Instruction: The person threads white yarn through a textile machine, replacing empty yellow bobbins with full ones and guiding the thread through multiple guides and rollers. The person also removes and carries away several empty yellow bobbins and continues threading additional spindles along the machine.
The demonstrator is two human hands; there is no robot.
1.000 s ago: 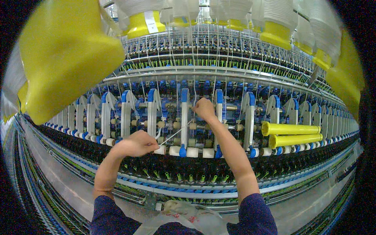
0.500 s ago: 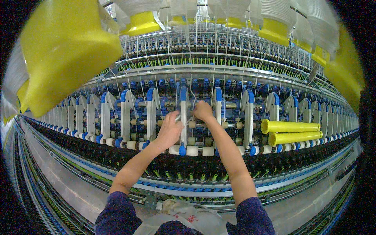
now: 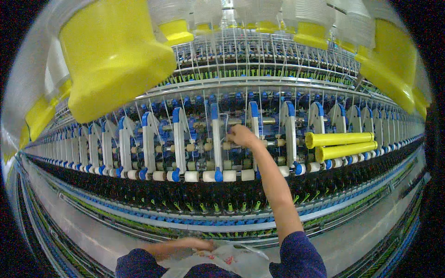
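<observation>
"So, where's the white strand [image 3: 226,122]?"
"Above the frame's [image 3: 232,228] front edge, seemingly pinched by the right hand [image 3: 241,135]; left hand [image 3: 202,244] blurred, fingers unclear."
"Risk?"
"Slack could snag it on rollers [image 3: 229,175]."

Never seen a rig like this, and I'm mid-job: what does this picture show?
This is one view from a wide fisheye camera worn on the head, so straight edges curve. The bare right hand reaches into a thread machine, between grey arms with blue caps, at a white strand; whether it pinches the strand is unclear. The left hand is low, by the pale apron; anything held there cannot be made out. Two yellow tubes lie on the machine's front, to the right. White spools with yellow ends hang overhead.
</observation>
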